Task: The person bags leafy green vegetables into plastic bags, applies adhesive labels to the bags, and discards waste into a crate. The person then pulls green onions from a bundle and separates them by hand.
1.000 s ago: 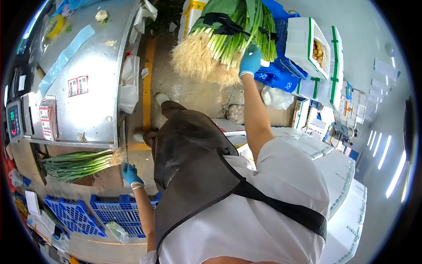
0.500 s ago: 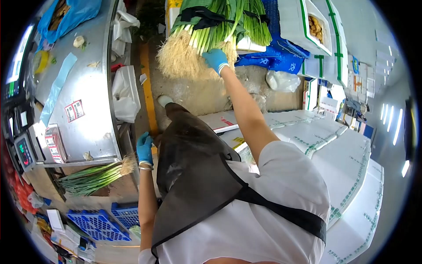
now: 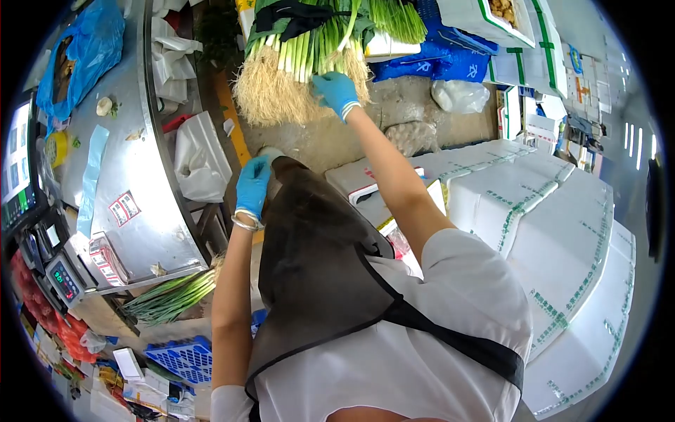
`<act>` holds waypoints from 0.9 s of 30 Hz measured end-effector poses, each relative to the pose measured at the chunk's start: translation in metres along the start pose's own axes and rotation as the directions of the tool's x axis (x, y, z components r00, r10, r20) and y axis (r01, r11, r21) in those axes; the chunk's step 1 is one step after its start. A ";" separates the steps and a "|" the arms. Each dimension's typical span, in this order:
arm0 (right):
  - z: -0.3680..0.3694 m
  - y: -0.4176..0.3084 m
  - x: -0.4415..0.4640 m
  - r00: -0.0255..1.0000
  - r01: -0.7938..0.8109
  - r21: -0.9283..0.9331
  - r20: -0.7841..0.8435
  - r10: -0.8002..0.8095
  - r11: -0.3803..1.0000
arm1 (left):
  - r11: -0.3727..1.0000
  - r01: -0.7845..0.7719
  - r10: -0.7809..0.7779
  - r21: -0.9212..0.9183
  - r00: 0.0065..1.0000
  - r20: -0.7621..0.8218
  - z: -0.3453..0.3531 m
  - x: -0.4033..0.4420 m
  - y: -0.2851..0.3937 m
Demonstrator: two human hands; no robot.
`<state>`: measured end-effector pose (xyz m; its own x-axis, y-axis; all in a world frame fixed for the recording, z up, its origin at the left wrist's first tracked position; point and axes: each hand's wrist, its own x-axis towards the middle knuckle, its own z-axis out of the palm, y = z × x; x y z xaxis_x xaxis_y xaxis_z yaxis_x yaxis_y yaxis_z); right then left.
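Note:
My right hand [image 3: 335,93], in a blue glove, reaches to the root end of a large bundle of green onions [image 3: 285,60]. Its fingers are apart and lie against or just above the pale stalks and roots; exact contact is hard to judge. Straw-coloured roots [image 3: 267,95] hang toward me, and a dark cloth or band [image 3: 292,17] crosses the green part. My left hand [image 3: 253,186], also gloved in blue, hangs beside my dark apron [image 3: 309,232] with loosely bent fingers and nothing visible in it.
On my left stands a metal table [image 3: 148,176] with a blue bag [image 3: 88,49], labels and a scale [image 3: 65,280]. More green onions [image 3: 176,295] lie beyond its near edge. White foam boxes [image 3: 555,246] are stacked on my right. A clear plastic bag [image 3: 460,96] lies ahead.
My left hand has risen forward along the apron. My right hand has shifted slightly left over the roots. The whole view has turned a little.

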<state>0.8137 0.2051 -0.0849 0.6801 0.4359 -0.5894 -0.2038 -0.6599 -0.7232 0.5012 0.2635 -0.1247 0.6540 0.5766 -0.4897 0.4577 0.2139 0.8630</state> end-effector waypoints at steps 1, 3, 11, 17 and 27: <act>0.008 -0.006 -0.006 0.998 0.029 0.052 -0.065 -0.026 0.998 | 1.000 0.014 -0.014 -0.008 1.000 0.012 0.003 0.002 0.005; 0.021 -0.004 0.001 0.993 0.072 -0.004 -0.088 -0.073 0.997 | 0.999 0.038 -0.037 -0.018 0.998 0.042 0.007 0.006 0.012; -0.018 0.001 -0.003 0.978 -0.032 0.343 0.206 -0.042 0.939 | 0.987 0.112 -0.103 -0.118 0.992 0.077 0.012 -0.009 0.011; -0.028 -0.016 -0.014 0.996 -0.008 0.073 0.092 0.002 0.997 | 0.925 0.270 -0.237 -0.266 0.960 0.151 0.024 -0.006 0.028; -0.017 0.009 -0.013 0.907 0.065 -0.603 -0.297 -0.299 0.795 | 0.980 0.100 -0.079 -0.173 0.989 0.124 0.026 0.042 0.060</act>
<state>0.8153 0.1831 -0.0779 0.8868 0.4112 -0.2111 0.3070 -0.8654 -0.3960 0.5716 0.2800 -0.0972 0.6852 0.4560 -0.5680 0.4099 0.4032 0.8182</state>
